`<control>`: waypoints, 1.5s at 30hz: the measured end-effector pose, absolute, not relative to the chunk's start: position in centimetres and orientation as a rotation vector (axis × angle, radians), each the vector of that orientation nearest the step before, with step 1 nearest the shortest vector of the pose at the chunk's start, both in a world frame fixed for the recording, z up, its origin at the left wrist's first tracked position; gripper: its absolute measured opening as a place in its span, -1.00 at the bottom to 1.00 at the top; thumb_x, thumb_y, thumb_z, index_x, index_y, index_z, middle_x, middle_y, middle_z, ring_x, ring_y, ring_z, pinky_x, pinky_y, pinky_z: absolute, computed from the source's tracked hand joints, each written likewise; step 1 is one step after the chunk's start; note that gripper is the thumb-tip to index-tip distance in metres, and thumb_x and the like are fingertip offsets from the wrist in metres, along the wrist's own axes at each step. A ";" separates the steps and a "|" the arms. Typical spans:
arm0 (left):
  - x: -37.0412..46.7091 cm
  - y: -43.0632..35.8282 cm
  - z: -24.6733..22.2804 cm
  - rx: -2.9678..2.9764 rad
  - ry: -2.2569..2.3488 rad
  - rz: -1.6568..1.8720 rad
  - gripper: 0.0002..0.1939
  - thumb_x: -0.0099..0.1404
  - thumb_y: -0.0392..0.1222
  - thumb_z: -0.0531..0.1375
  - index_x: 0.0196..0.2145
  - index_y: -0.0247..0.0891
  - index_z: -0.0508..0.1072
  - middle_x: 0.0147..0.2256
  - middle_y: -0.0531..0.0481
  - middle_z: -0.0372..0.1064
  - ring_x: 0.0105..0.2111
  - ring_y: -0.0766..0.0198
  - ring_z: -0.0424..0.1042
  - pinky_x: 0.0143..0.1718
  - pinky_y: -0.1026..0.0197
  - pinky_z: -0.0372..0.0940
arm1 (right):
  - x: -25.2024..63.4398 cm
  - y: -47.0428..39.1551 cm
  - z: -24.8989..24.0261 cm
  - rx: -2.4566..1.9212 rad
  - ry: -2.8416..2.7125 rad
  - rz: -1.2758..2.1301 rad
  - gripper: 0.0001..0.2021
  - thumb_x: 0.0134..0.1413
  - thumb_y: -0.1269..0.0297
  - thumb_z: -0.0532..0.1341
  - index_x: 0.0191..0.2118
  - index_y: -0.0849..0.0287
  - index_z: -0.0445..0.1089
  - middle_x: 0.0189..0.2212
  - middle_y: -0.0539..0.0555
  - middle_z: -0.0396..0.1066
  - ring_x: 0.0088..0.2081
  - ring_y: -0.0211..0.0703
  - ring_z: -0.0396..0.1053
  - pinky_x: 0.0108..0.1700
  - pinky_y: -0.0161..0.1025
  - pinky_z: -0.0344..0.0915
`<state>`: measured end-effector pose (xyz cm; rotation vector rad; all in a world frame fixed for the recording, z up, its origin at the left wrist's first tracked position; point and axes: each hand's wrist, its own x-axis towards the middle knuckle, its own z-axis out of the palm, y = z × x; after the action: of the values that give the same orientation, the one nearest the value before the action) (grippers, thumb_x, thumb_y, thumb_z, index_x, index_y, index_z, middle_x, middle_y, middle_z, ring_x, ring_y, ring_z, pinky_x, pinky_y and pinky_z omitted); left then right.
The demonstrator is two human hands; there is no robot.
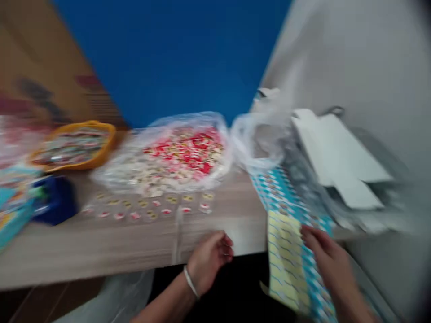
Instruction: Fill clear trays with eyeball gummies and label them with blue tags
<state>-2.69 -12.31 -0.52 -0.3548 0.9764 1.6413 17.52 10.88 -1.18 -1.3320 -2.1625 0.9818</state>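
My right hand pinches the edge of a yellow sheet with rows of dark wavy marks, which looks like a sticker sheet. Below it, a long blue-and-white patterned strip runs across the table and over its front edge. My left hand, with a white band at the wrist, hovers by the table's front edge, fingers curled in; anything inside them is hidden. Beyond it, small clear packets with red or yellow pieces lie in rows. Behind those, an open plastic bag holds many small red, white and yellowish pieces.
An orange basket of small packets stands at left, near a dark blue container and a light-blue box. White folded card pieces lie on plastic bags at right. A blue panel rises behind the table.
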 end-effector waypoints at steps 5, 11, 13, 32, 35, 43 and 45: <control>-1.4 -9.7 -0.7 -0.271 1.005 1.463 -0.82 0.23 -0.12 0.24 -0.41 -0.29 0.43 -0.39 -0.02 0.41 -0.43 0.32 0.41 -0.35 0.27 0.29 | 19.8 10.5 -4.1 -1.176 -2.504 0.481 -0.53 0.16 0.04 0.13 0.08 0.24 0.37 0.12 0.30 0.33 0.14 0.15 0.27 0.16 0.06 0.22; 0.7 -7.9 -0.5 -0.026 1.278 1.378 -0.79 0.18 -0.07 0.28 -0.38 -0.29 0.47 -0.32 -0.11 0.49 -0.32 0.21 0.49 -0.26 0.19 0.35 | 18.4 8.5 -5.5 -1.193 -2.623 0.258 -0.49 0.16 0.06 0.19 0.17 0.20 0.30 0.22 0.31 0.21 0.25 0.30 0.08 0.16 0.21 0.13; 1.0 -6.5 -0.9 0.133 1.460 1.423 -0.79 0.09 -0.15 0.35 -0.32 -0.28 0.50 -0.22 -0.16 0.51 -0.20 0.13 0.50 -0.12 0.14 0.35 | 18.2 8.3 -5.0 -1.165 -2.648 0.276 -0.53 0.15 0.10 0.21 0.15 0.15 0.32 0.21 0.26 0.25 0.23 0.29 0.10 0.15 0.20 0.12; -4.8 0.0 -4.7 0.143 1.640 1.570 -0.70 0.03 -0.22 0.36 -0.23 -0.24 0.47 -0.44 0.00 0.55 -0.48 0.14 0.53 -0.44 0.15 0.40 | 11.8 3.1 -0.2 -0.970 -2.787 0.693 -0.64 0.11 0.21 0.25 0.04 0.13 0.38 0.16 0.19 0.30 0.10 0.20 0.24 0.06 0.09 0.23; -6.9 0.0 -4.2 0.139 1.595 1.538 -0.64 -0.04 -0.23 0.41 -0.23 -0.23 0.49 -0.44 0.01 0.56 -0.49 0.13 0.53 -0.43 0.12 0.41 | 10.6 4.5 2.3 -0.737 -2.870 0.708 -0.66 0.14 0.24 0.24 0.04 0.10 0.38 0.20 0.14 0.27 0.13 0.15 0.24 0.08 0.04 0.22; -5.9 -0.9 -4.0 0.067 1.558 1.518 -0.72 0.00 -0.24 0.38 -0.31 -0.28 0.45 -0.46 -0.07 0.56 -0.54 0.17 0.52 -0.49 0.19 0.38 | 9.6 11.1 -2.3 -0.966 -2.887 0.464 -0.56 0.08 0.30 0.25 0.11 0.18 0.35 0.26 0.26 0.18 0.25 0.24 0.10 0.14 0.12 0.14; -5.7 -1.5 -4.1 0.048 1.571 1.529 -0.75 0.01 -0.25 0.37 -0.33 -0.30 0.45 -0.46 -0.07 0.55 -0.55 0.20 0.51 -0.52 0.25 0.35 | 10.4 11.3 -4.0 -0.945 -2.833 0.485 -0.53 0.09 0.30 0.24 0.15 0.18 0.31 0.28 0.25 0.14 0.28 0.20 0.06 0.19 0.11 0.10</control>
<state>-5.69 -1.48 -4.12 0.0477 1.5706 1.5288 10.36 11.31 -4.04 -0.9445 -2.8333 0.4851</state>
